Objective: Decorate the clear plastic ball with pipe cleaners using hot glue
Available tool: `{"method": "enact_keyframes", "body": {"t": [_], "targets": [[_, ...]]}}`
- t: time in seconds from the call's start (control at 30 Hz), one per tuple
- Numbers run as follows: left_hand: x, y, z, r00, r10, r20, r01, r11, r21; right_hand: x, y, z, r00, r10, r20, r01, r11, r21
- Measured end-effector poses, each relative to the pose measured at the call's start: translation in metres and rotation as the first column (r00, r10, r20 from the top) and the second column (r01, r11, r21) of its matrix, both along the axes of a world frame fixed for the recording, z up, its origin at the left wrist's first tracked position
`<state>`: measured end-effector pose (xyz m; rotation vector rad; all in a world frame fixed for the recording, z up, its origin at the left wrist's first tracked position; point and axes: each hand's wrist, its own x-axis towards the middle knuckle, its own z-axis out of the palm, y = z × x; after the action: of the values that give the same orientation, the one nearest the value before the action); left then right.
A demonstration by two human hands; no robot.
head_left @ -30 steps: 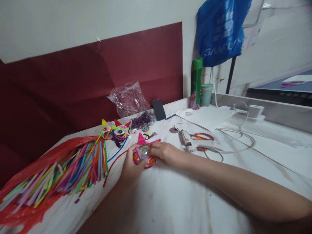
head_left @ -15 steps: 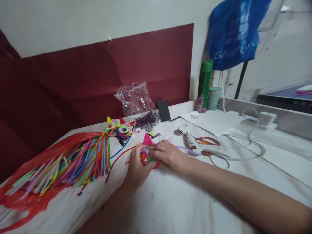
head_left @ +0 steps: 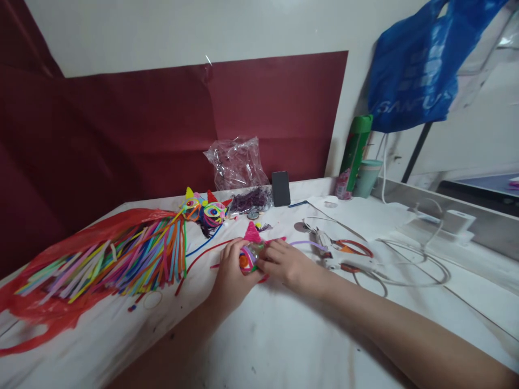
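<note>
Between my hands is a small cat-like head made of coiled pipe cleaners (head_left: pixel 245 261), with a pink pointed ear (head_left: pixel 252 232) and an orange-centred eye. My left hand (head_left: pixel 232 273) grips its left side, thumb along the lower edge. On its right side, the fingers of my right hand (head_left: pixel 286 263) press together over the surface; what lies under the fingertips is hidden. A red pipe cleaner (head_left: pixel 203 255) curves away to the left, and a purple one (head_left: pixel 307 244) reaches out on the right. Two finished-looking pipe-cleaner heads (head_left: pixel 213 212) rest farther back.
Many loose pipe cleaners (head_left: pixel 133 259) lie on a red plastic bag (head_left: pixel 73 319) at left. At right are orange-handled scissors (head_left: pixel 357 247), a white glue gun (head_left: pixel 323 237) and cables (head_left: pixel 425 275). Behind stand a phone (head_left: pixel 280 189), clear plastic wrap (head_left: pixel 239 162) and a green can (head_left: pixel 357 148).
The camera view has shifted, so the scene sits farther right in the picture. Both hands stay on the pipe-cleaner head, with little change in their hold.
</note>
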<state>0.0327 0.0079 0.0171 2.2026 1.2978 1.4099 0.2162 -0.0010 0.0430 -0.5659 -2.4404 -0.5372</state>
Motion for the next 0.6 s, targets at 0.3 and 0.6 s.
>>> {"method": "enact_keyframes", "body": {"t": [0.3,0.6], "targets": [[0.001,0.0,-0.002,0.999,0.022,-0.028,-0.021,1.0,0.02,-0.004,-0.006,0.001,0.997,-0.02,0.068,0.015,0.998,0.064],[-0.012,0.001,0.01,0.987,-0.158,-0.009,0.157,0.985,-0.068,-0.003,-0.007,0.007,0.997,-0.004,0.079,0.0,0.999,0.047]]}}
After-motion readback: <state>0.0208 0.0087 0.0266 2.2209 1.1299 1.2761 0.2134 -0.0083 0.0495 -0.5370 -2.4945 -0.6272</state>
